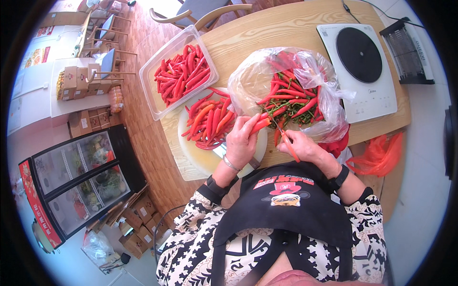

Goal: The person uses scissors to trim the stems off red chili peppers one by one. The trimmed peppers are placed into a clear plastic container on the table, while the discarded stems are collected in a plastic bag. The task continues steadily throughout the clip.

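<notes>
My left hand (240, 143) is closed round a few red chili peppers (260, 125), their stem ends pointing right. In my right hand (307, 148) is a pair of scissors (289, 146) with orange-red handles, its blades at those stem ends. Just beyond both hands lies an open clear plastic bag (243, 78) of red chilies with green stems (298, 93). To the left, a pile of red chilies (210, 119) rests on a round white cutting board (195, 155). A knife (222, 150) on the board is partly hidden by my left hand.
A clear plastic bin (151, 97) of red chilies stands at the table's far left. On the right are a white induction cooker (377, 102) and a black-and-white appliance (408, 52). A red plastic bag (380, 155) hangs by the near right edge. Chairs (205, 14) stand beyond the table.
</notes>
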`<action>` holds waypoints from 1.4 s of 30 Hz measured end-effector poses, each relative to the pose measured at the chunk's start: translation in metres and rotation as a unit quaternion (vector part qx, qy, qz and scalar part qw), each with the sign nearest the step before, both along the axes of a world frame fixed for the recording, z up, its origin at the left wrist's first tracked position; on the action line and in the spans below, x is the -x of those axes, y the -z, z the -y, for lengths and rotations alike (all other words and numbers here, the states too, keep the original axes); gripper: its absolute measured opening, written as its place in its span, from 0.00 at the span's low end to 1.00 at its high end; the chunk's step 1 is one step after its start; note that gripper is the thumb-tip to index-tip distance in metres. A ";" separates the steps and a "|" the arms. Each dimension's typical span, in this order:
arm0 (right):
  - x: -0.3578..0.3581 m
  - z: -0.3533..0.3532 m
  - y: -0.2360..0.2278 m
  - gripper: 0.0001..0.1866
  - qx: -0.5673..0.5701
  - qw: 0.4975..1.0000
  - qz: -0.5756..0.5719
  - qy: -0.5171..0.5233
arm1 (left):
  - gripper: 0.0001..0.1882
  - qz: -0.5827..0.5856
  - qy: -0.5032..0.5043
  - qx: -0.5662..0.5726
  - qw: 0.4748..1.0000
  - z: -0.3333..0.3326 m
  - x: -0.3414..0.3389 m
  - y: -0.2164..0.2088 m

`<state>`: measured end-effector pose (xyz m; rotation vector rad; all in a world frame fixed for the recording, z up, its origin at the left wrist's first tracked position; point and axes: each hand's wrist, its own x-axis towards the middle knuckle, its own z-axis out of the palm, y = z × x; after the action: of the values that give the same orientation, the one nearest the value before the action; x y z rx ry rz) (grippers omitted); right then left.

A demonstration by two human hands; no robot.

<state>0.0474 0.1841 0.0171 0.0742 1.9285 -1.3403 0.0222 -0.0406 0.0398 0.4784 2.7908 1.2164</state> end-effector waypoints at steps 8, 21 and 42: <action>0.006 -0.009 -0.019 0.15 0.280 0.946 0.158 0.025 | 0.21 0.013 0.038 -0.083 0.996 0.007 0.012 0.006; 0.003 0.001 -0.002 0.16 0.190 0.966 0.169 0.036 | 0.15 0.434 -0.175 -0.446 0.763 0.002 0.007 0.011; 0.015 -0.025 0.007 0.19 0.156 0.975 0.152 0.036 | 0.10 0.356 -0.113 -0.292 0.880 0.017 0.022 0.005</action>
<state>0.0324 0.2095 0.0104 0.1851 1.4583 -1.5647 0.0003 -0.0573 0.0353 -0.2651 1.8659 1.8181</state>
